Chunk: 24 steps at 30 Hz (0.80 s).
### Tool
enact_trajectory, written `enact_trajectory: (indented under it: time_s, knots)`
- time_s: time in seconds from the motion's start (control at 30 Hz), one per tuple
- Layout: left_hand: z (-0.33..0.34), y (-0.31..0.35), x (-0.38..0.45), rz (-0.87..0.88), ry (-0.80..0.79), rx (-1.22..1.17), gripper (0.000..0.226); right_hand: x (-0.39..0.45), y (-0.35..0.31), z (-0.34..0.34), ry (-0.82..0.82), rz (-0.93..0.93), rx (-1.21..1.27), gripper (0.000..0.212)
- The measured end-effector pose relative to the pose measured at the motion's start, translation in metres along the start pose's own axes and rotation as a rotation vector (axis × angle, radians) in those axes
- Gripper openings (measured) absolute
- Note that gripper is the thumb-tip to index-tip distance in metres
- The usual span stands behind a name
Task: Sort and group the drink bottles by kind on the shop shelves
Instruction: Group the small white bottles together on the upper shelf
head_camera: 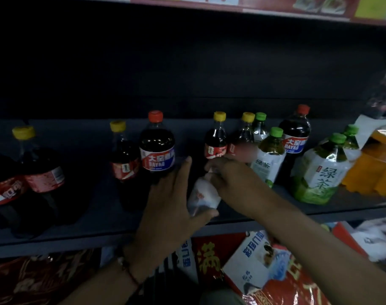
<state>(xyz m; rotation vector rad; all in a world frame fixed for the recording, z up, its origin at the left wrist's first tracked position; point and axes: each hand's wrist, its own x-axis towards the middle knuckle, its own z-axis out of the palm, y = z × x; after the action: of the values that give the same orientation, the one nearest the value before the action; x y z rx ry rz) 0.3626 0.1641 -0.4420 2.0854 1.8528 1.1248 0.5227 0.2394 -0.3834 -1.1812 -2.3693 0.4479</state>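
Observation:
A small white bottle (202,195) stands at the front middle of the dark shelf (99,225). My right hand (227,176) grips its top. My left hand (172,201) lies against its left side, fingers stretched out and thumb under the bottle's base. Behind them stand dark cola bottles with yellow caps (216,139) and a larger red-capped Dayao bottle (157,144). Green tea bottles with green caps (270,155) stand to the right, one large (319,170).
More yellow-capped cola bottles (40,164) fill the shelf's left end. Another red-capped Dayao bottle (295,133) stands at the back right. Orange drink bottles (372,168) sit at the far right. Boxes and red packages (260,258) lie on the shelf below.

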Motion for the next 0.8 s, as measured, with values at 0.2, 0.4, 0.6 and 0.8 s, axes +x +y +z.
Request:
enact_trajectory:
  time_s: [0.2,0.4,0.6,0.8]
  knots:
    - [0.046,0.02,0.002,-0.288,-0.008,-0.567,0.069,-0.025,0.013,-0.022,0.135,0.069,0.347,0.026]
    - [0.048,0.02,0.0,-0.477,0.084,-0.827,0.042,0.005,0.119,-0.025,0.508,0.355,0.088,0.092]
    - [0.043,0.007,-0.013,-0.537,0.076,-0.888,0.045,0.014,0.141,-0.014,0.535,0.485,0.021,0.1]
    - [0.032,-0.003,-0.028,-0.591,0.057,-0.943,0.042,-0.018,0.116,-0.023,0.355,0.402,0.405,0.092]
